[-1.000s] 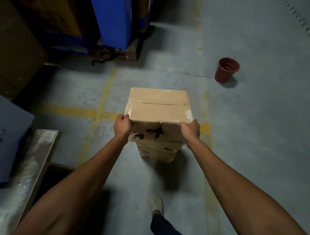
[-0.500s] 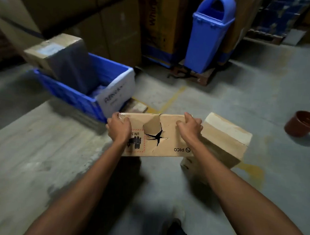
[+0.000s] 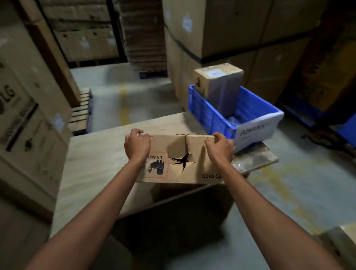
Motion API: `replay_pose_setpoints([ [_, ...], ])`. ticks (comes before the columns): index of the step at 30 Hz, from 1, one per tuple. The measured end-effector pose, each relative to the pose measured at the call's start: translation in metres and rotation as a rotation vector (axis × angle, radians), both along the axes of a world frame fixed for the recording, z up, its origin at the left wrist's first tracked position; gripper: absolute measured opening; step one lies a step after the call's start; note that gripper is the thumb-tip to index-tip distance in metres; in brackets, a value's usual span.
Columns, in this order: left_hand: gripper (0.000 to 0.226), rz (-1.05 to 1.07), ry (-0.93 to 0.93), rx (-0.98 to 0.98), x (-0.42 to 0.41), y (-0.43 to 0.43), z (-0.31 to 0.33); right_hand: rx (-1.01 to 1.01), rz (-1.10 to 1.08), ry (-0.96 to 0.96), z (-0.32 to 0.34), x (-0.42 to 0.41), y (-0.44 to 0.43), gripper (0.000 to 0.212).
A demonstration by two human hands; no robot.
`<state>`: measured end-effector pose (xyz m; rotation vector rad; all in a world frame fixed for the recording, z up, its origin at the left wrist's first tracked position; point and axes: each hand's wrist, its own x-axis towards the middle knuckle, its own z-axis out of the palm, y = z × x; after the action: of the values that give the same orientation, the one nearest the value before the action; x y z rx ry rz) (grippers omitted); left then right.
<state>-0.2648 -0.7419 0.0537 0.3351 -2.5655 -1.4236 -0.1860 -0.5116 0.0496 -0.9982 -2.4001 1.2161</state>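
Two bare, unsleeved forearms point(image 3: 113, 203)

Box label point(image 3: 155, 165) half behind left hand point(image 3: 137, 145), crate sign point(image 3: 254, 131) blurred

This is a warehouse or goods store. Tall stacks of brown cartons point(image 3: 239, 25) fill the back, one stack bound by a black strap point(image 3: 187, 51), and a large carton with an LG logo point(image 3: 15, 107) stands at the left. A wooden pallet point(image 3: 82, 110) lies on the bare concrete floor point(image 3: 303, 191), which has a yellow painted line point(image 3: 124, 104). At the table's point(image 3: 94, 161) far right corner sits a blue plastic crate point(image 3: 214, 116) with a handwritten paper label point(image 3: 254, 131). The torn carton point(image 3: 192, 156) at the table's front edge bears a red-bordered UN shipping mark.
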Motion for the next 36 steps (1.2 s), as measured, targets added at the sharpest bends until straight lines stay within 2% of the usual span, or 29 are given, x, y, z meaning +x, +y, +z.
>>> replay_pose_setpoints([
  [5,0.011,0.081,-0.087,0.078,0.006,-0.065,-0.035,-0.05,0.234,-0.044,-0.024,-0.039,-0.044,0.04],
  [11,0.012,0.087,-0.179,0.077,0.017,-0.076,-0.086,-0.104,0.427,-0.128,-0.069,-0.052,-0.037,0.037],
  [16,0.007,0.132,-0.217,0.015,0.009,-0.06,-0.107,-0.188,0.529,-0.156,-0.091,-0.066,-0.007,0.048],
  [21,0.007,0.194,-0.23,-0.041,-0.003,-0.044,-0.112,-0.163,0.69,-0.203,-0.102,-0.084,0.012,0.064],
  [25,0.008,0.228,-0.245,-0.105,-0.012,-0.046,-0.11,-0.127,0.781,-0.237,-0.104,-0.098,0.015,0.067],
  [28,0.009,0.169,-0.252,-0.211,-0.017,-0.05,-0.108,0.068,0.783,-0.283,-0.101,-0.108,0.007,0.054],
  [31,0.014,-0.02,-0.057,-0.448,-0.025,-0.05,-0.109,0.409,0.7,-0.136,-0.092,-0.118,-0.016,0.05],
  [34,0.021,-0.241,0.121,-0.596,-0.036,-0.043,-0.118,0.525,0.872,-0.028,-0.086,-0.124,-0.052,0.05],
  [36,0.03,-0.303,0.106,-0.603,-0.041,-0.04,-0.126,0.617,0.964,0.007,-0.092,-0.124,-0.072,0.047],
])
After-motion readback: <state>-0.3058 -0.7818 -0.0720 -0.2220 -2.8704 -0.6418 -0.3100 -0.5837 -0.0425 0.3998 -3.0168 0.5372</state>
